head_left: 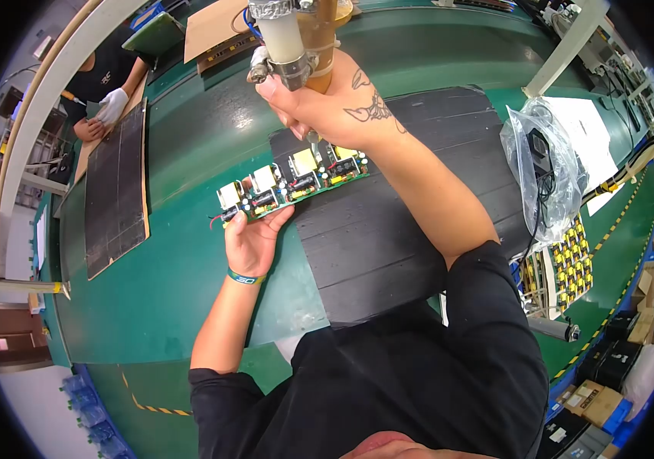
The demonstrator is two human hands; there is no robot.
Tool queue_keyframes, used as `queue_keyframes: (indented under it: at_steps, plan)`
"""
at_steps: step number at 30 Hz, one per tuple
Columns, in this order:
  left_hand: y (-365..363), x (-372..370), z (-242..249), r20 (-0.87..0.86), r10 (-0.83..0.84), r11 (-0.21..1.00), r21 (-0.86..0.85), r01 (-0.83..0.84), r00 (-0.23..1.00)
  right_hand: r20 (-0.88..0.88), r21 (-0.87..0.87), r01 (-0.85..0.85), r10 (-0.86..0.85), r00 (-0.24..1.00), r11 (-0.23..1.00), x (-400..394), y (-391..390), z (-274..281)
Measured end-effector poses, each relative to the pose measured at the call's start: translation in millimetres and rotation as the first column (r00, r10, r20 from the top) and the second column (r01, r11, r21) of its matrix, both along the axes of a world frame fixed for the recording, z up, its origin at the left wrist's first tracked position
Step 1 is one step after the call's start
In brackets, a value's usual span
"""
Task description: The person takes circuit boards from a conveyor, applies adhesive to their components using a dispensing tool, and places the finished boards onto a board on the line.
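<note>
My left hand [254,243] grips the near left end of a long green circuit board [296,200], thumb on the front edge. Several white-and-yellow transformers, black capacitors and other small parts stand up on the board. A short red wire [213,220] sticks out at its left end. In my right hand [323,103] is a glue gun [284,47] with a white cylinder, a metal hose clamp and a brown body. Its narrow metal nozzle points down over the right half of the board. The right-hand fingers are wrapped round it and partly hidden.
Under the board lies a black sheet [396,229] on the green table [166,306]. A clear plastic bag [530,161] with a black adapter lies right, near a tray of yellow-topped parts [572,260]. Another person's gloved hand [112,105] is at the far left, beside a black panel [119,191].
</note>
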State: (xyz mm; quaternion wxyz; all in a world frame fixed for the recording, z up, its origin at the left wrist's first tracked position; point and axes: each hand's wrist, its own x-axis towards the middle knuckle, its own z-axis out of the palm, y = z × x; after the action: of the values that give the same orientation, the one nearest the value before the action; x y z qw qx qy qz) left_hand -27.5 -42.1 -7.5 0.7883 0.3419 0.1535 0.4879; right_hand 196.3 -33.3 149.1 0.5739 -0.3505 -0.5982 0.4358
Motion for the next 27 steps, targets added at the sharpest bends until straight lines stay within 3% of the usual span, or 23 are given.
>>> queue_keyframes:
  at_steps: [10, 27]
  plan:
    - [4, -1, -3, -0.055, 0.008, 1.000, 0.003, -0.008, 0.998, -0.020, 0.062, 0.060, -0.058, 0.998, 0.996, 2, -3, 3]
    - [8, -8, 2, 0.024, 0.046, 0.997, 0.053, -0.047, 0.999, -0.015, 0.079, 0.045, -0.044, 0.999, 0.996, 4, -5, 5]
